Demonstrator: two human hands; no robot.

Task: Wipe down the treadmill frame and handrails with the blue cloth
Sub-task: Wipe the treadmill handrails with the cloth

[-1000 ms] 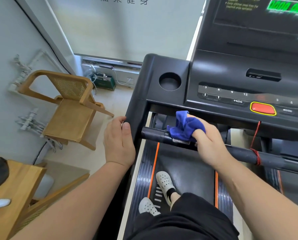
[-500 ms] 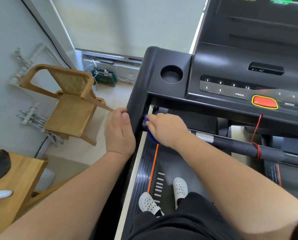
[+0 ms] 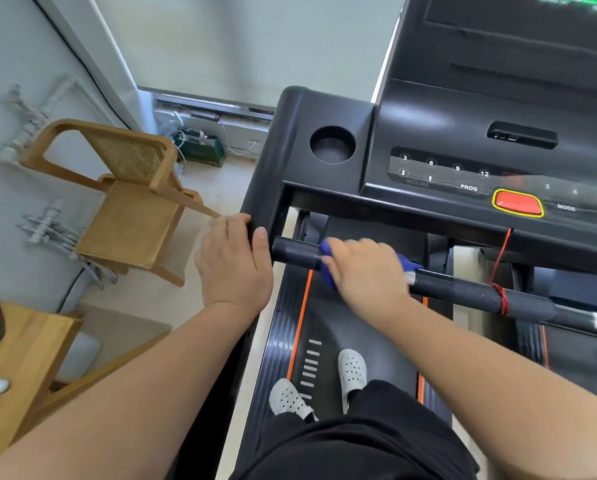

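I stand on a black treadmill; its console point(image 3: 428, 140) fills the upper right. A black front handrail bar point(image 3: 463, 289) runs across below the console. My right hand point(image 3: 366, 268) is wrapped over this bar near its left end and grips the blue cloth point(image 3: 328, 271) around it; only blue edges show at either side of the hand. My left hand point(image 3: 234, 265) holds the black left side rail point(image 3: 265, 209) of the frame, thumb on the inner side, fingers over the outer edge.
A red safety cord point(image 3: 497, 292) is tied around the bar to the right of my hand, below the red stop button point(image 3: 517, 202). A wooden chair point(image 3: 130, 202) stands left of the treadmill and a wooden table point(image 3: 20, 344) at lower left. My white shoes point(image 3: 350, 370) rest on the belt.
My right hand slid the cloth left along the bar to its left end, then a little back to the right. My left hand stayed on the side rail.
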